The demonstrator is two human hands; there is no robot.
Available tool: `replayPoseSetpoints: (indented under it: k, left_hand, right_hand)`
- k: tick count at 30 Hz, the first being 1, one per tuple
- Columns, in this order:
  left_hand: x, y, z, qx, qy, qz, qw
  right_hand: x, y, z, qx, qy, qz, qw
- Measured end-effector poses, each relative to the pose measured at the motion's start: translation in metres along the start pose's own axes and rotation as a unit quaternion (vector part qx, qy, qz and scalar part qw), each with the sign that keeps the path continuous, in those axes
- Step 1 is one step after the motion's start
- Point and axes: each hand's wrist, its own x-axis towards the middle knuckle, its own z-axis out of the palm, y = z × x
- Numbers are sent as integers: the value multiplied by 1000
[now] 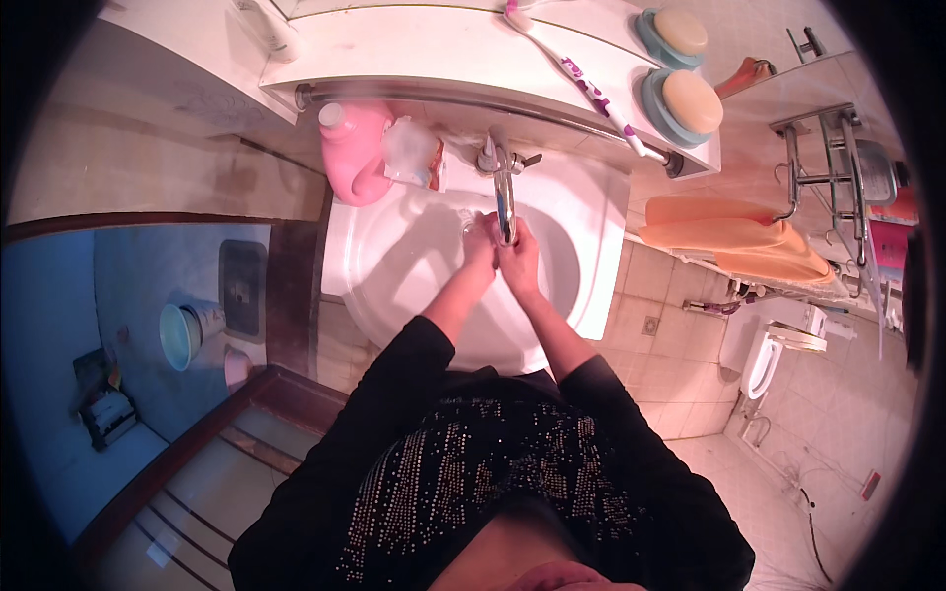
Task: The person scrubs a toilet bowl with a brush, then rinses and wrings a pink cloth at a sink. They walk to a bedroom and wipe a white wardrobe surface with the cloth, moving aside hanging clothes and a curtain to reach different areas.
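Observation:
Both hands are together over a white washbasin (473, 325), beneath the chrome faucet (505, 196). My left hand (480, 244) is just left of the spout. My right hand (519, 255) lies close against it on the right, its fingers partly behind the spout. Something small and pinkish seems to be between the fingers, but I cannot tell what it is or which hand grips it. At the basin's back left corner stand a pink plastic bottle (358, 159) with a white cap and a crumpled plastic packet (414, 155).
Above the basin runs a white shelf (443, 52) with a metal rail, holding a toothbrush (591, 92), a tube (266, 29) and two soap bars (692, 101) in blue dishes. An orange towel (732, 229) hangs at right, near a metal rack (828, 177). A doorway opens at left.

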Motion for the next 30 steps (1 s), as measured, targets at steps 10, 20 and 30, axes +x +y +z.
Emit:
replayPoseSetpoints:
  k: [10, 20, 30]
  left_hand:
    - [19, 3, -26, -170, -173, -145, 959]
    - [10, 0, 0, -209, -176, -175, 946]
    - [9, -2, -9, -250, -135, -143, 948]
  right_hand:
    - [-15, -15, -13, 88, -141, 69, 984]
    - [84, -1, -64, 117, 9, 39, 992]
    - [114, -1, -35, 59, -60, 37, 996]
